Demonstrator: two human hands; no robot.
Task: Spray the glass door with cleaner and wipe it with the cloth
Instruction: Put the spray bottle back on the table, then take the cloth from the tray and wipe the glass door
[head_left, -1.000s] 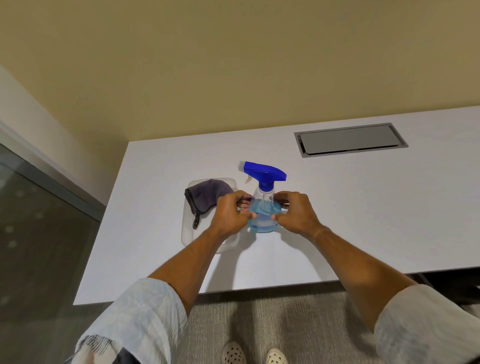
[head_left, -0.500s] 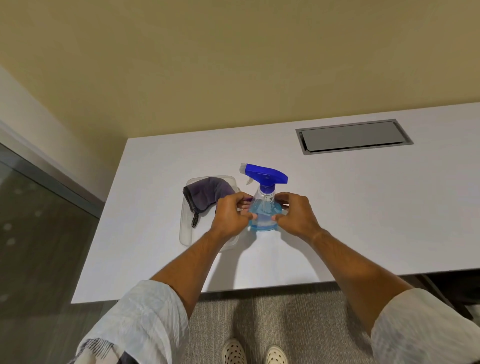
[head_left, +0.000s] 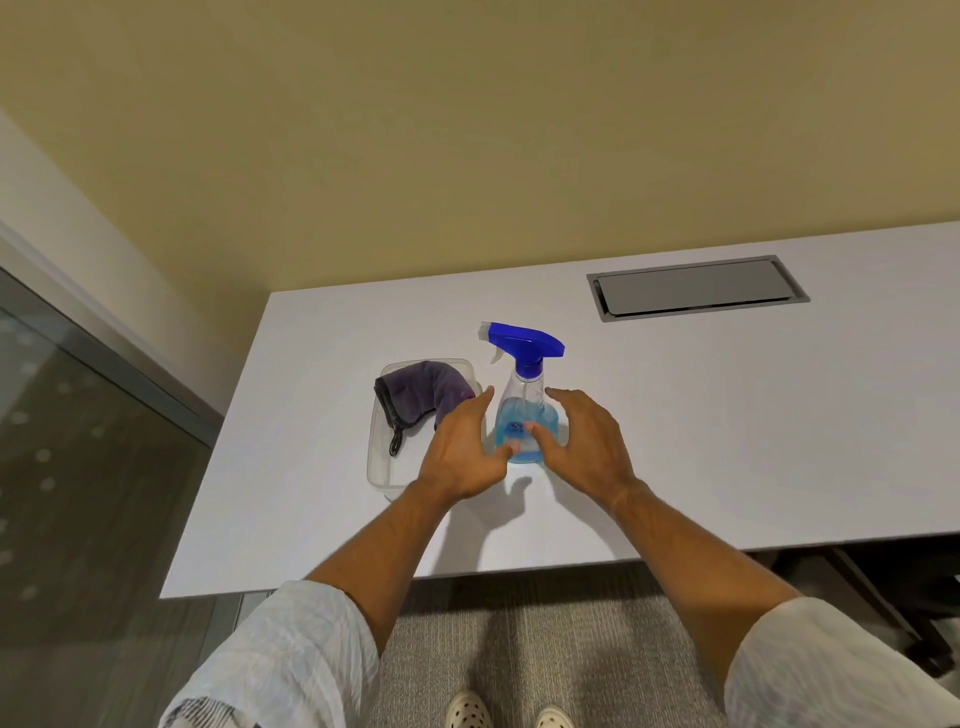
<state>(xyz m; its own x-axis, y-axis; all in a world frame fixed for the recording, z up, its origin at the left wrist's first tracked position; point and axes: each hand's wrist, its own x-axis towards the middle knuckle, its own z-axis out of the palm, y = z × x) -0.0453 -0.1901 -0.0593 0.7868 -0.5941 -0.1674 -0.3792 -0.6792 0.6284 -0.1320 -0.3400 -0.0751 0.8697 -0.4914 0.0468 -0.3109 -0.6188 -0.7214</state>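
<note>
The glass door (head_left: 78, 467) is on the far left, past the table's left edge. On the white table (head_left: 727, 441), near the left edge, a clear tray (head_left: 379, 467) holds the purple cloth (head_left: 426, 395). My left hand (head_left: 462, 452) is spread wide, over the tray's right side. The spray bottle (head_left: 524, 410) stands up between my hands, with blue cleaner inside. My right hand (head_left: 582, 441) is spread too, thumb by the bottle. I cannot tell if I touch it.
</note>
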